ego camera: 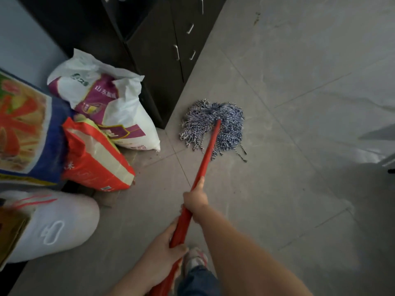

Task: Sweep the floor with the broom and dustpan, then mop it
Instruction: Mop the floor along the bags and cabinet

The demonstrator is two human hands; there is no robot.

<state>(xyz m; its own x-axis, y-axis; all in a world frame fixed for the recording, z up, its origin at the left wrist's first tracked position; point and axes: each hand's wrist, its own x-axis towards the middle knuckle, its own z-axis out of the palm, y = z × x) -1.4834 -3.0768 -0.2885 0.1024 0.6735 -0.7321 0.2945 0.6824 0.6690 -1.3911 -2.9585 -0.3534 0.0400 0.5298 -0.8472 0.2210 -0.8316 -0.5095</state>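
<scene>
Both hands [195,199] gripping mop handle [210,149], right foremost

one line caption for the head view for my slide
Both hands grip a red mop, its head on the tiled floor beside a dark cabinet.

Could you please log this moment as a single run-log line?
phase: mopping | left hand and right hand: grip red mop handle | mop head: on floor by dark cabinet

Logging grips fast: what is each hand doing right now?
Left hand: grips the red mop handle, nearer the body.
Right hand: grips the same handle farther down, toward the mop head.
</scene>
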